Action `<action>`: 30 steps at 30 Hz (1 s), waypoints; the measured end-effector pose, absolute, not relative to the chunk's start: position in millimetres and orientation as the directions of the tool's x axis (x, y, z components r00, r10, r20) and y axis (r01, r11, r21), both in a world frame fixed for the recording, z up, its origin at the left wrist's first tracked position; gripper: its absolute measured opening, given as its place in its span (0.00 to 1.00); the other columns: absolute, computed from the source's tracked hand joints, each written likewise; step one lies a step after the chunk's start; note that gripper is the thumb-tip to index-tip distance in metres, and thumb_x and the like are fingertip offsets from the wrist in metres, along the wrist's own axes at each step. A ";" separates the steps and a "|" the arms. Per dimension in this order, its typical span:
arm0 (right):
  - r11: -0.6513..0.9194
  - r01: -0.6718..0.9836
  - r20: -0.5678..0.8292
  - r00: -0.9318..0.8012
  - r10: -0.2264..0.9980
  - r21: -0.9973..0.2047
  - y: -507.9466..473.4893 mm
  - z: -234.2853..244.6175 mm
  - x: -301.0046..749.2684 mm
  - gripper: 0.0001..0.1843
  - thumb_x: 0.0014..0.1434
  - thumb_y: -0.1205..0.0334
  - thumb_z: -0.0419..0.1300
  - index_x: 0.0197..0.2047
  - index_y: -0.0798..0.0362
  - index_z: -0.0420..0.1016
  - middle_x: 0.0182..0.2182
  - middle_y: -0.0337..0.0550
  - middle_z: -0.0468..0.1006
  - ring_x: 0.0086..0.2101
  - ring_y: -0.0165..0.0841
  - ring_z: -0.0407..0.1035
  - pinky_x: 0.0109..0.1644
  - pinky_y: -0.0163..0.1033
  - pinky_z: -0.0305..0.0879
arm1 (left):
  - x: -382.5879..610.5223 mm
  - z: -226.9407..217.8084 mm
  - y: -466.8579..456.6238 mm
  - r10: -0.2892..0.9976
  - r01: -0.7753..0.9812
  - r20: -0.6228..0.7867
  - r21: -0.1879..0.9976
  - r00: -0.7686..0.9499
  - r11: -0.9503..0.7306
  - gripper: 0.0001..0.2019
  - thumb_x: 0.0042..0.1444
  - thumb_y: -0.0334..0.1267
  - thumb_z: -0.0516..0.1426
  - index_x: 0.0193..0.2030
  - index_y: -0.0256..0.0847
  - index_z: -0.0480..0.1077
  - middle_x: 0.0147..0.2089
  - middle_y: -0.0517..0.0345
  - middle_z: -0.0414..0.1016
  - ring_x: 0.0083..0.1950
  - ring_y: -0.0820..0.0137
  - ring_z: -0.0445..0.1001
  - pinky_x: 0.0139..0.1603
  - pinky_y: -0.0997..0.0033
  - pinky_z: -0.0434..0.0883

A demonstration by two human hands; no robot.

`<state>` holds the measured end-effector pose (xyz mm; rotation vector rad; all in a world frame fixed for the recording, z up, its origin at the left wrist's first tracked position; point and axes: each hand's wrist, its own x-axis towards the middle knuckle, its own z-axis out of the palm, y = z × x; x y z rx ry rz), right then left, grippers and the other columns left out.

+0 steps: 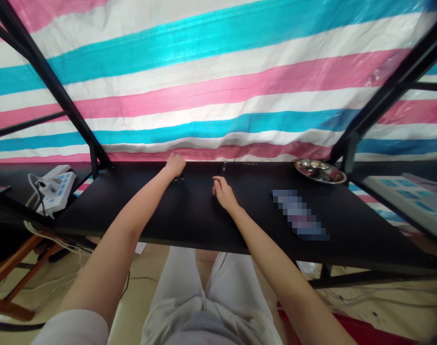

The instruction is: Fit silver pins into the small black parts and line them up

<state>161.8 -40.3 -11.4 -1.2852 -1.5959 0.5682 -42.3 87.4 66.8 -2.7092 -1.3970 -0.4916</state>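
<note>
My left hand (176, 165) is at the back of the black tabletop (189, 211), its fingers curled down. Right under it are small dark pieces with light tips (178, 179); what is inside the fingers is hidden. My right hand (224, 192) hovers over or rests on the middle of the table, fingers loosely bent and a little apart, with nothing visible in them. Just beyond it lies a small piece with a pale end (224, 166). A row of several tiny pieces (249, 164) lies along the back edge.
A shiny metal dish (319, 171) sits at the back right. Nearer me is a blurred-out blue flat object (299, 214). Black metal posts (65, 93) rise at both ends, before a striped plastic sheet (218, 96). A power strip with cables (58, 189) is at left.
</note>
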 end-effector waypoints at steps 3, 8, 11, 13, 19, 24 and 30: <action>0.323 0.467 0.381 0.033 0.924 -0.823 -40.8 -10.4 161.8 0.21 0.61 0.48 0.41 0.48 0.52 0.63 0.21 0.37 0.68 0.25 0.32 0.65 0.35 0.39 0.61 | -43.1 68.3 87.7 0.791 0.818 0.250 -0.007 0.559 -0.576 0.10 0.44 0.28 0.57 0.15 0.36 0.67 0.25 0.47 0.70 0.43 0.57 0.66 0.55 0.53 0.52; 0.323 0.458 0.378 0.032 0.925 -0.829 -41.2 -11.0 162.4 0.22 0.61 0.48 0.41 0.48 0.52 0.63 0.21 0.37 0.68 0.25 0.32 0.65 0.35 0.38 0.60 | -42.0 70.6 85.6 0.808 0.817 0.274 0.110 0.522 -0.566 0.13 0.43 0.25 0.57 0.12 0.36 0.64 0.22 0.49 0.67 0.42 0.58 0.66 0.55 0.53 0.52; 0.320 0.453 0.373 0.030 0.927 -0.832 -41.4 -11.0 162.4 0.21 0.61 0.49 0.41 0.48 0.52 0.63 0.21 0.37 0.68 0.25 0.32 0.65 0.35 0.38 0.60 | -42.1 70.9 84.8 0.809 0.817 0.266 0.112 0.524 -0.566 0.14 0.41 0.22 0.57 0.11 0.36 0.62 0.20 0.51 0.66 0.41 0.58 0.66 0.55 0.53 0.51; 0.319 0.454 0.371 0.029 0.928 -0.832 -41.6 -10.4 162.1 0.21 0.61 0.49 0.41 0.48 0.53 0.63 0.21 0.36 0.68 0.25 0.32 0.65 0.35 0.38 0.60 | -42.9 71.2 84.6 0.800 0.815 0.239 0.055 0.550 -0.577 0.13 0.40 0.22 0.57 0.11 0.37 0.62 0.20 0.51 0.66 0.41 0.58 0.66 0.55 0.52 0.51; 0.310 0.459 0.363 0.029 0.931 -0.833 -42.4 -8.7 161.7 0.21 0.61 0.49 0.41 0.48 0.53 0.63 0.21 0.37 0.68 0.25 0.32 0.65 0.35 0.38 0.60 | -42.3 78.7 76.3 0.809 0.827 0.172 -0.086 0.562 -0.556 0.09 0.44 0.25 0.56 0.17 0.36 0.68 0.25 0.49 0.71 0.43 0.59 0.67 0.55 0.54 0.52; 0.316 0.463 0.370 0.028 0.929 -0.828 -41.6 -10.8 162.5 0.22 0.61 0.48 0.41 0.48 0.53 0.64 0.21 0.37 0.68 0.25 0.32 0.65 0.36 0.38 0.60 | -36.3 94.4 59.2 0.848 0.796 -0.010 -0.338 0.530 -0.502 0.08 0.48 0.26 0.54 0.31 0.35 0.75 0.41 0.46 0.75 0.47 0.59 0.66 0.54 0.56 0.53; 0.311 0.462 0.366 0.033 0.930 -0.831 -41.4 -11.6 162.4 0.22 0.61 0.48 0.41 0.48 0.52 0.64 0.20 0.36 0.69 0.25 0.32 0.65 0.35 0.37 0.60 | -31.3 103.8 47.6 0.851 0.763 -0.059 -0.414 0.521 -0.496 0.11 0.50 0.26 0.53 0.37 0.35 0.75 0.45 0.43 0.73 0.50 0.57 0.66 0.52 0.55 0.55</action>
